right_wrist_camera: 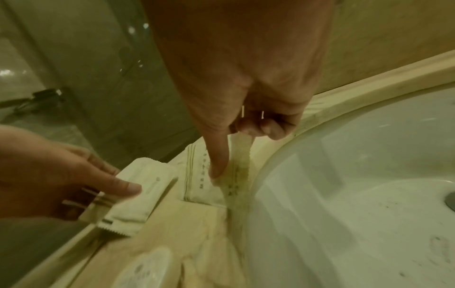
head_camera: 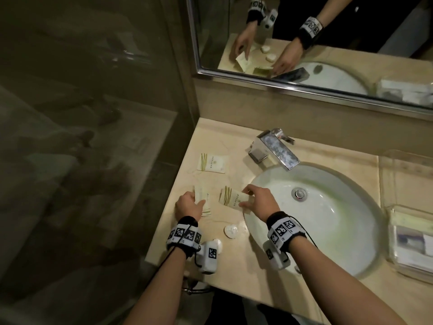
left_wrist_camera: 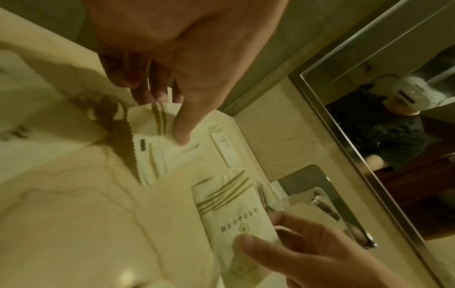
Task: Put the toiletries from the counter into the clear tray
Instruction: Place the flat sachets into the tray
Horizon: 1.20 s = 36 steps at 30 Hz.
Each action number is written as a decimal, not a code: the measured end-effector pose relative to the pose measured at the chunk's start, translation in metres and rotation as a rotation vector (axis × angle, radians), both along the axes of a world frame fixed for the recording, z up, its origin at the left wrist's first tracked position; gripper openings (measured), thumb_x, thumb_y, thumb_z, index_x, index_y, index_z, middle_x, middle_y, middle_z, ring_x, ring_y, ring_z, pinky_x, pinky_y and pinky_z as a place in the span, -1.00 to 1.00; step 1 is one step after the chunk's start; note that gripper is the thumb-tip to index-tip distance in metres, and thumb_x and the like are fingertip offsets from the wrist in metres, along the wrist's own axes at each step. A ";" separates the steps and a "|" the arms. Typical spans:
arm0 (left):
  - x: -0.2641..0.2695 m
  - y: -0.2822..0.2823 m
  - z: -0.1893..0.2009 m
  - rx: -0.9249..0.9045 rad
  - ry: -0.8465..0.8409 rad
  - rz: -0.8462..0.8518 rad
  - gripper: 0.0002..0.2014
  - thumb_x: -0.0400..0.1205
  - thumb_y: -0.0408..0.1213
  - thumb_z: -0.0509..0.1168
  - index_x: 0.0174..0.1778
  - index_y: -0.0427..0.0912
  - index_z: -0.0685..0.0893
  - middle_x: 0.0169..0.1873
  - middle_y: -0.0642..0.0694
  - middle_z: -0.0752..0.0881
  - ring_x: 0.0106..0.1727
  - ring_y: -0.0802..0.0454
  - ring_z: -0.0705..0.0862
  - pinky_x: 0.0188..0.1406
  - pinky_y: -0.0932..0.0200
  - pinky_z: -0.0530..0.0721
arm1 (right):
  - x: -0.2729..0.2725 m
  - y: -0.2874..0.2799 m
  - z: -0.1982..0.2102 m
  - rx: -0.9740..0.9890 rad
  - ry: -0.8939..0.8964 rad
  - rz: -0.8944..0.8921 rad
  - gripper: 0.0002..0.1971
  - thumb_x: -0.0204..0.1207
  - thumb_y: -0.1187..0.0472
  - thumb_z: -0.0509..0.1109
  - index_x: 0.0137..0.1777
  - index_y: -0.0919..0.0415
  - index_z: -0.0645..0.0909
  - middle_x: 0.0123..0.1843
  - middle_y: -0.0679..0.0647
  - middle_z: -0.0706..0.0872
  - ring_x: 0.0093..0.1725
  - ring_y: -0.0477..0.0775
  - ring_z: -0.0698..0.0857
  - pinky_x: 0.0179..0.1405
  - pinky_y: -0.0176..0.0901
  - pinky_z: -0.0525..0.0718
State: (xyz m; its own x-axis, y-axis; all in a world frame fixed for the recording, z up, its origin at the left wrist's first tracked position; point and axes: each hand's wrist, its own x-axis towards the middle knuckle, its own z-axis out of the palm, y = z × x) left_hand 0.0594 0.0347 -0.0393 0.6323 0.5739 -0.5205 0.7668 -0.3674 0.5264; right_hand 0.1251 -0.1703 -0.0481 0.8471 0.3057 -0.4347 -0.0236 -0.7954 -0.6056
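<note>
While the left hand (head_camera: 188, 204) pinches one striped sachet (head_camera: 203, 200) and the right hand (head_camera: 259, 202) pinches another (head_camera: 230, 198), either thin packet could slip during the long carry over the sink basin (head_camera: 332, 231) to the clear tray (head_camera: 408, 242).

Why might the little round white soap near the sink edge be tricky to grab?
The small round wrapped white soap lies flat and low on the beige stone counter, so fingers probably must pry its edge. Its shiny wrap looks slippery. It seems light, so a nudge may slide it.

I see the sink (head_camera: 328, 221) sunk in the bench (head_camera: 210, 266), three sachets (head_camera: 212, 163) left of it, clear tray (head_camera: 407, 242) right, faucet (head_camera: 274, 148) behind.
</note>
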 end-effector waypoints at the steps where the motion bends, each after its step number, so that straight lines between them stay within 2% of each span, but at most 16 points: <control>1: 0.002 -0.003 0.005 -0.002 -0.019 0.000 -0.68 0.53 -0.24 0.46 0.15 -0.30 0.67 0.13 -0.25 0.75 0.17 -0.21 0.69 0.13 0.08 0.64 | 0.001 -0.008 0.003 0.029 0.011 -0.048 -0.75 0.38 0.17 0.63 0.00 0.11 0.66 0.01 0.05 0.76 -0.04 0.05 0.71 -0.15 -0.28 0.57; 4: 0.009 -0.017 0.019 -0.028 -0.065 0.003 -0.70 0.55 -0.23 0.44 0.15 -0.29 0.67 0.12 -0.22 0.74 0.17 -0.19 0.68 0.05 0.16 0.55 | 0.002 -0.039 0.010 0.107 0.025 -0.162 -0.74 0.34 0.12 0.65 -0.04 0.11 0.70 -0.06 0.02 0.76 -0.08 0.05 0.69 -0.14 -0.20 0.56; 7: 0.016 -0.044 0.027 -0.070 -0.101 -0.002 -0.67 0.53 -0.19 0.46 0.17 -0.25 0.67 0.10 -0.15 0.75 0.12 -0.14 0.70 0.09 0.13 0.60 | 0.001 -0.079 0.020 0.150 -0.004 -0.216 -0.79 0.35 0.10 0.63 -0.08 0.08 0.71 -0.07 0.00 0.78 -0.09 0.03 0.70 -0.20 -0.29 0.52; 9: 0.020 -0.071 0.028 -0.086 -0.100 -0.058 -0.63 0.52 -0.17 0.46 0.19 -0.24 0.67 0.11 -0.16 0.76 0.11 -0.13 0.70 0.10 0.13 0.61 | -0.001 -0.108 0.030 0.166 -0.033 -0.252 -0.80 0.39 0.11 0.61 -0.04 0.14 0.74 -0.10 -0.02 0.78 -0.15 -0.01 0.67 -0.28 -0.45 0.49; 14: 0.028 -0.164 0.034 -0.149 -0.101 -0.237 -0.64 0.53 -0.20 0.45 0.18 -0.30 0.68 0.10 -0.20 0.76 0.13 -0.13 0.70 0.06 0.18 0.57 | -0.012 -0.201 0.054 0.203 -0.096 -0.396 -0.86 0.46 0.08 0.57 -0.06 0.06 0.70 -0.32 -0.10 0.70 -0.34 -0.08 0.61 -0.40 -0.42 0.48; 17: 0.032 -0.218 0.038 -0.162 -0.130 -0.331 -0.69 0.52 -0.23 0.46 0.13 -0.28 0.67 0.08 -0.20 0.75 0.07 -0.11 0.70 0.10 0.12 0.66 | -0.019 -0.253 0.060 0.292 -0.097 -0.500 -0.76 0.48 0.11 0.55 0.11 0.15 0.73 -0.11 0.02 0.79 -0.22 -0.10 0.71 -0.22 -0.43 0.66; 19: 0.034 -0.258 0.043 -0.179 -0.151 -0.385 -0.73 0.53 -0.25 0.45 0.09 -0.27 0.66 0.02 -0.17 0.75 -0.04 -0.06 0.69 0.01 0.14 0.66 | -0.026 -0.295 0.064 0.357 -0.091 -0.609 -0.70 0.49 0.13 0.54 0.19 0.19 0.69 -0.02 0.06 0.79 -0.16 -0.06 0.76 -0.15 -0.17 0.80; 20: 0.036 -0.278 0.046 -0.180 -0.161 -0.418 -0.73 0.53 -0.26 0.45 0.09 -0.26 0.65 -0.02 -0.15 0.73 -0.08 -0.04 0.67 -0.05 0.16 0.64 | -0.029 -0.316 0.066 0.377 -0.095 -0.661 -0.68 0.49 0.13 0.54 0.20 0.20 0.68 0.00 0.09 0.78 -0.16 -0.03 0.78 -0.21 -0.09 0.83; 23: 0.038 -0.331 0.052 -0.191 -0.193 -0.518 -0.71 0.53 -0.22 0.45 0.12 -0.21 0.62 -0.07 -0.12 0.69 -0.13 -0.12 0.69 -0.29 0.14 0.66 | -0.037 -0.380 0.061 0.405 -0.110 -0.802 -0.70 0.49 0.17 0.55 0.18 0.22 0.66 0.06 0.16 0.76 -0.09 0.05 0.79 -0.40 -0.07 0.82; 24: 0.039 -0.344 0.052 -0.191 -0.215 -0.551 -0.74 0.53 -0.23 0.44 0.10 -0.18 0.62 -0.10 -0.10 0.69 -0.18 -0.09 0.70 -0.44 0.17 0.64 | -0.037 -0.400 0.055 0.393 -0.122 -0.841 -0.71 0.48 0.18 0.55 0.16 0.20 0.64 0.09 0.17 0.76 -0.03 0.10 0.78 -0.36 -0.01 0.83; 26: 0.037 -0.368 0.055 -0.216 -0.240 -0.577 -0.80 0.56 -0.29 0.42 0.06 -0.15 0.60 -0.15 -0.06 0.69 -0.28 0.03 0.70 -0.68 0.25 0.56 | -0.037 -0.435 0.045 0.341 -0.115 -0.891 -0.70 0.48 0.18 0.55 0.16 0.21 0.62 0.16 0.19 0.76 0.09 0.17 0.76 -0.12 0.12 0.84; 28: 0.035 -0.385 0.057 -0.262 -0.277 -0.557 -0.82 0.57 -0.36 0.39 0.06 -0.16 0.58 -0.11 -0.13 0.70 -0.28 0.05 0.74 -0.67 0.22 0.66 | -0.035 -0.460 0.033 0.249 -0.063 -0.887 -0.58 0.51 0.18 0.52 0.31 0.33 0.58 0.26 0.20 0.72 0.20 0.21 0.73 0.19 0.07 0.73; 29: 0.035 -0.393 0.058 -0.280 -0.289 -0.544 -0.82 0.58 -0.39 0.38 0.06 -0.18 0.59 -0.08 -0.17 0.71 -0.28 0.05 0.76 -0.60 0.19 0.72 | -0.033 -0.468 0.029 0.203 -0.026 -0.882 -0.52 0.52 0.19 0.51 0.38 0.37 0.55 0.29 0.21 0.69 0.24 0.23 0.70 0.27 0.01 0.66; 31: 0.033 -0.404 0.059 -0.308 -0.295 -0.543 -0.83 0.58 -0.42 0.37 0.06 -0.19 0.60 -0.09 -0.18 0.71 -0.36 0.12 0.77 -0.49 0.19 0.77 | -0.026 -0.476 0.019 0.184 0.030 -0.898 -0.49 0.51 0.22 0.53 0.41 0.41 0.53 0.31 0.29 0.67 0.23 0.29 0.70 0.31 0.08 0.65; 33: 0.032 -0.411 0.057 -0.280 -0.297 -0.564 -0.85 0.58 -0.41 0.37 0.03 -0.19 0.62 -0.17 -0.07 0.72 -0.45 0.21 0.75 -0.40 0.28 0.75 | -0.020 -0.477 0.013 0.195 0.056 -0.901 -0.55 0.48 0.21 0.55 0.31 0.39 0.57 0.21 0.31 0.70 0.13 0.30 0.72 0.25 0.18 0.69; 36: 0.032 -0.413 0.057 -0.210 -0.319 -0.568 -0.87 0.54 -0.34 0.39 -0.02 -0.13 0.66 -0.21 -0.03 0.77 -0.38 0.03 0.78 -0.38 0.44 0.64 | -0.014 -0.472 0.007 0.155 0.045 -0.894 -0.62 0.46 0.19 0.57 0.20 0.36 0.61 0.05 0.19 0.70 0.04 0.20 0.68 0.20 0.04 0.66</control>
State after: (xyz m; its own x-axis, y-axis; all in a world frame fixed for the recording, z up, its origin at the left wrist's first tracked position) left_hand 0.0913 -0.3788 0.0179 0.9463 0.0154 -0.3229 0.2811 -0.5324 0.7984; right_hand 0.1106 -0.6428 -0.0414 0.7795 -0.3997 -0.4823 -0.6196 -0.3789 -0.6874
